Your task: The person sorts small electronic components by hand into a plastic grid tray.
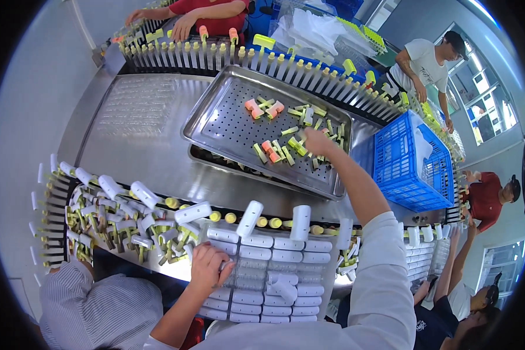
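Note:
My left hand (209, 268) is closed at the left side of a clear compartment tray (254, 274) holding rows of white rounded caps (286, 255). A small greyish piece shows by its fingers, too little to name. My right hand (319, 143) reaches across the conveyor, over a perforated metal tray (221, 111). Yellow-green pieces (297, 146) lie beneath and beside its fingertips, which are blurred. Pink-ended pieces (271, 150) lie farther left in that tray. A loose white piece (283, 287) rests crosswise on the caps in the clear tray.
A curved conveyor carries upright yellow-tipped holders (274, 223), some with white heads (251, 217). Many white-headed pieces (140, 230) are heaped at left. A blue crate (399, 160) stands right of the metal tray. Stacked clear trays (137, 105) lie far left. Co-workers sit and stand around.

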Available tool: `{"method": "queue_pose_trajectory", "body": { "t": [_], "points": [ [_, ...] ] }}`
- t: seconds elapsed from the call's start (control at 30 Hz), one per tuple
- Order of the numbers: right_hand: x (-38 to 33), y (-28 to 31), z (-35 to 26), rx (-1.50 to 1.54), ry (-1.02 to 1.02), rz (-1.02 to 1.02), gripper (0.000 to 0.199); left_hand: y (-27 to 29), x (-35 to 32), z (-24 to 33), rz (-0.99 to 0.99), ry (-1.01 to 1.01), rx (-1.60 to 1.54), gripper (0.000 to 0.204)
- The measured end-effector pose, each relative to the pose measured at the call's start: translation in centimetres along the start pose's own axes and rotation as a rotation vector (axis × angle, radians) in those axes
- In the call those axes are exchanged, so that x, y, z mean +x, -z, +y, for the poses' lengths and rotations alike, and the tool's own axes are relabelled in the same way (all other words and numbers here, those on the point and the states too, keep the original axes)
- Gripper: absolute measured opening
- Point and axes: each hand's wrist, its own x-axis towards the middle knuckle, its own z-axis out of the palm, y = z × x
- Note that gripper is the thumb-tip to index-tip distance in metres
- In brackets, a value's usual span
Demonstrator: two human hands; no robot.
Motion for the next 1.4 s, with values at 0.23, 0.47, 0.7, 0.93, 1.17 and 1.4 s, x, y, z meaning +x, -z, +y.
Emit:
{"method": "queue_pose_trajectory", "body": {
  "t": [0.23,0.47,0.7,0.93,1.17,1.4],
  "points": [
    [3.4,-0.2,-1.9,0.22,0.113,0.245,0.038,0.4,-0.1,-0.3,-0.049,0.037,-0.035,0.02],
    [6.0,0.3,-1.1,0.365,-0.103,0.418,0.027,-0.2,0.6,-0.6,-0.057,0.02,-0.095,0.021],
    [-0.4,8.3,-2.6,1.944,-0.035,0.225,0.028,0.3,0.5,-0.8,-0.022,0.034,-0.115,0.021],
    [-4.3,10.0,-1.2,1.594,-0.171,0.346,0.027,0.1,0.4,-0.8,-0.018,0.021,-0.096,0.019],
    [-6.1,0.9,8.2,0.348,-0.291,0.283,0.041,-0.1,0.5,-0.6,-0.029,0.019,-0.059,0.018],
    [-4.4,-4.1,6.7,0.255,-0.507,0.194,0.047,-0.3,-0.1,-0.5,-0.032,0.041,-0.019,0.015]
  ]
}}
